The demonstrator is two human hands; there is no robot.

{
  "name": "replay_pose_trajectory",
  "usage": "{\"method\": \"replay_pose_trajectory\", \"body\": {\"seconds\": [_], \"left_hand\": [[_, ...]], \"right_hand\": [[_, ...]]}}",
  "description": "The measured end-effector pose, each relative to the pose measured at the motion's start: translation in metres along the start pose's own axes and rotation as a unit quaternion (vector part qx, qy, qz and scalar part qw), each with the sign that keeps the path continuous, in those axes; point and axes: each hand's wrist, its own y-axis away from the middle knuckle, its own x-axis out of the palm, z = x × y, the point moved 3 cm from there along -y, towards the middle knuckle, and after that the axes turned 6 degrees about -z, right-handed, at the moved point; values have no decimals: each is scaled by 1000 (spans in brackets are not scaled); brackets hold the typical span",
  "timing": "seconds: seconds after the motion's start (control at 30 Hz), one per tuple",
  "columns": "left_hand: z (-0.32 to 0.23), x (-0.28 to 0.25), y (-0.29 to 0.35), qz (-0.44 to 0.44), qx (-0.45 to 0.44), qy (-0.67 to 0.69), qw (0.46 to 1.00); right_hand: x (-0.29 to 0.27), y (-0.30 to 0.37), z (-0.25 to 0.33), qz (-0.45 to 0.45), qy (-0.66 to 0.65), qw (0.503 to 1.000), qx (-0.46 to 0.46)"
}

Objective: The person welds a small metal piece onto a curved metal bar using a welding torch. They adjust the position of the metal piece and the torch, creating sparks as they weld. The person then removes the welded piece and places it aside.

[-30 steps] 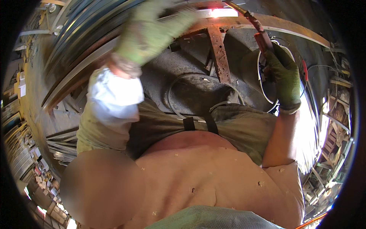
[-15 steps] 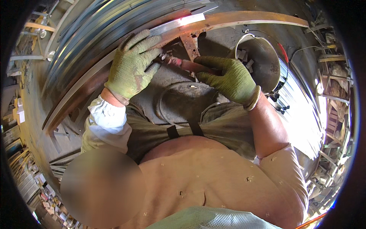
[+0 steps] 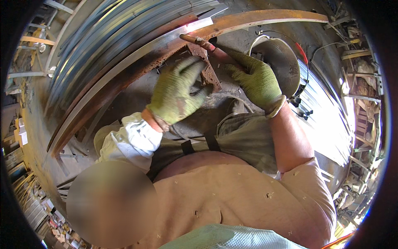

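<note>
My right hand point(image 3: 259, 83), in a yellow-green work glove, is closed round a tool with a reddish handle point(image 3: 222, 56) and a narrow brown end; its exact kind is unclear. The brown end lies over the edge of a long rusty metal beam point(image 3: 253, 18). My left hand point(image 3: 176, 91), gloved alike, hovers beside a rusty metal bracket point(image 3: 207, 70), thumb apart from its bent fingers. A bright metal strip point(image 3: 137, 58) lies along the top of the beam.
Many long metal strips point(image 3: 99, 37) are stacked beyond the beam. A metal bucket point(image 3: 286, 62) with small dark pieces stands at the right, a cable with a red part point(image 3: 302, 52) beside it. More bright strips point(image 3: 327, 124) lie farther right.
My left hand has come off the beam, moving right and toward me. The tool in my right hand has swung its end up and away, onto the beam. My right hand has barely moved.
</note>
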Motion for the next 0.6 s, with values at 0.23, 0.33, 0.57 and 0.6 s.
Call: {"method": "replay_pose_trajectory", "body": {"seconds": [0.23, 0.33, 0.57, 0.6], "left_hand": [[-10, 44, -16, 21, -11, 132, 991], [-8, 54, -21, 7, 8, 125, 992], [-6, 54, -25, 13, -19, 129, 991], [-6, 54, -26, 3, -5, 117, 993]], "right_hand": [[-12, 3, -5, -10, 18, 996, 88], [-14, -1, -8, -28, -16, 995, 94], [-12, -9, -14, -18, -19, 996, 83], [-12, -9, -10, -17, -7, 996, 91]]}}
